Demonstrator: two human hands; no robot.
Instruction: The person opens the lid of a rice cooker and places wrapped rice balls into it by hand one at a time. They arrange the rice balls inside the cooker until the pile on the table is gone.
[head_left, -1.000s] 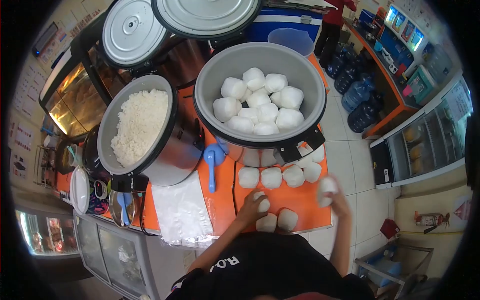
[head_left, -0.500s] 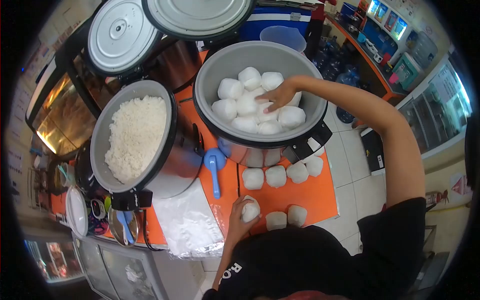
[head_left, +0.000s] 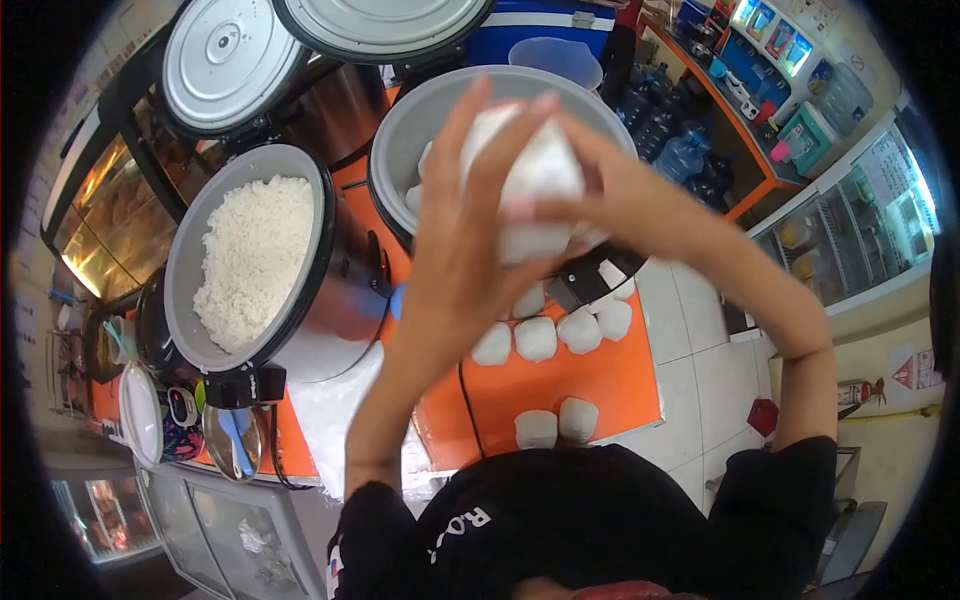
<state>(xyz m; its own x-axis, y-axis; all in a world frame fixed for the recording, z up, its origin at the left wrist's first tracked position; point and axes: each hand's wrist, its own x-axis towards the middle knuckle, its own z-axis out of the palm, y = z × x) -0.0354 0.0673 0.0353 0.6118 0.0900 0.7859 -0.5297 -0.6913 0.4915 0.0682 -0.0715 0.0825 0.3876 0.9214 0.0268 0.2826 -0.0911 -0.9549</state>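
Observation:
Raised close to the camera, over the large right-hand cooker pot (head_left: 395, 150), both my hands are closed round a white wrapped rice portion (head_left: 545, 165). My left hand (head_left: 450, 215) grips it from the left, and my right hand (head_left: 625, 180) has its fingers on the right side. Motion blurs the hands and the portion, so whether there is more than one cannot be told. Behind them most of the pot's inside is hidden; a few white portions show at its left. On the orange table stand several more wrapped portions (head_left: 536, 340), with a pair (head_left: 535, 430) nearer my body.
To the left an open cooker (head_left: 255, 260) holds loose cooked rice. White wrapping sheets (head_left: 335, 430) lie on the orange table (head_left: 620, 400). Raised metal lids (head_left: 235, 60) stand behind the cookers. A blue scoop (head_left: 238, 440) rests in a metal bowl at far left.
My right hand has come up out of the pot. My left hand has lifted its rice portion from the table, and both hands now meet in front of the camera. The view has shifted slightly.

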